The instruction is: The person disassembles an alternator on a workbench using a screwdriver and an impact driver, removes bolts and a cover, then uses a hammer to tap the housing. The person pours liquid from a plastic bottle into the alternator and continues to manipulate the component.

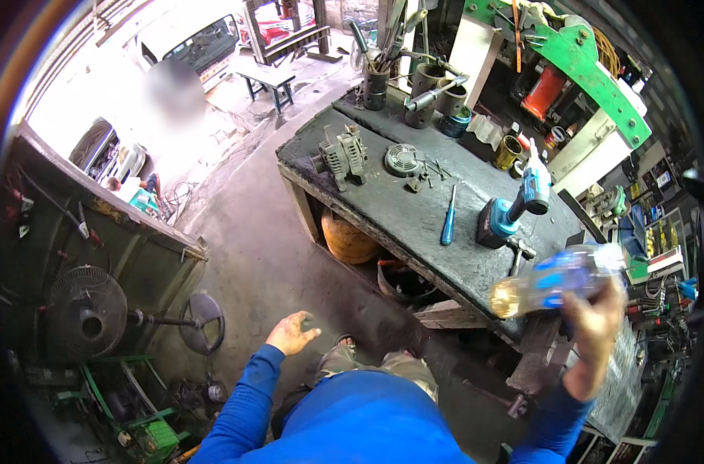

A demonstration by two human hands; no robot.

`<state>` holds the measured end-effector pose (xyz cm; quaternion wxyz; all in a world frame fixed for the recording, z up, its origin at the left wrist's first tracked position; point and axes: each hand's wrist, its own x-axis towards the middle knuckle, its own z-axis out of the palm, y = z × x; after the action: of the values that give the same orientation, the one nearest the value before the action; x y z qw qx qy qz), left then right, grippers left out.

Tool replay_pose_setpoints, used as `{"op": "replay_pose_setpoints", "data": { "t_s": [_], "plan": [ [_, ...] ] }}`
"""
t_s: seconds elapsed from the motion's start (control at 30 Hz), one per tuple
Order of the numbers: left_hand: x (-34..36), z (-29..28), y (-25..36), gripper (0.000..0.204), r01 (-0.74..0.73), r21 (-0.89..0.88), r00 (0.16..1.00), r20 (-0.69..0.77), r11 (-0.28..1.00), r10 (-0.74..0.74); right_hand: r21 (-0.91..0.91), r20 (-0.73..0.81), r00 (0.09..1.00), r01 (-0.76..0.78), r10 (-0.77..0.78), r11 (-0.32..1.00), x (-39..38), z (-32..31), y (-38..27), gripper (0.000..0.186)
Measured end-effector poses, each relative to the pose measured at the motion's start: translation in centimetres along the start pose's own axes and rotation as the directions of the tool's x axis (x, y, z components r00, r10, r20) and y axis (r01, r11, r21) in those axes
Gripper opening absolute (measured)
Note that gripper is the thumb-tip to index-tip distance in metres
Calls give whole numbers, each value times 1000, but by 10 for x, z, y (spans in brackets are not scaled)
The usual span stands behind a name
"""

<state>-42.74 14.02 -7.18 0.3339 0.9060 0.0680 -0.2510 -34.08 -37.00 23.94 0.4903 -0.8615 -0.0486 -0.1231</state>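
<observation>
My right hand point(595, 321) is wrapped round a clear plastic bottle point(564, 278) with blue markings. The bottle lies nearly level above the bench's near right corner, smeared by motion, its yellowish end towards the left. Over the floor in front of my body, my left hand point(292, 332) is empty, thumb and fingers apart. Closest to the bottle on the dark workbench point(398, 205) are a hammer point(519, 251) and a blue cordless impact wrench point(522, 199). A blue-handled screwdriver point(449, 220) lies mid-bench. Farther left sit an alternator point(342, 157), a round vented metal cover point(404, 160) and several small loose parts.
Tool-filled metal cans point(375, 89) line the bench's far edge. Behind it rises a green press frame point(560, 58) with a red cylinder. A vise point(537, 363) is at the near right corner. A pedestal fan point(89, 313) stands at left. People and vehicles are outside.
</observation>
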Motion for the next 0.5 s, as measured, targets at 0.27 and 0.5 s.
{"op": "replay_pose_setpoints", "data": {
  "t_s": [0.27, 0.5],
  "plan": [
    [58, -78, 159, 124, -684, -140, 728, -195, 716, 657, -13, 304, 947, -102, 101, 995, 14, 237, 12, 73],
    [140, -127, 172, 76, -476, -197, 859, -313, 857, 405, -247, 120, 948, -258, 294, 934, 94, 268, 134, 84]
  ]
}}
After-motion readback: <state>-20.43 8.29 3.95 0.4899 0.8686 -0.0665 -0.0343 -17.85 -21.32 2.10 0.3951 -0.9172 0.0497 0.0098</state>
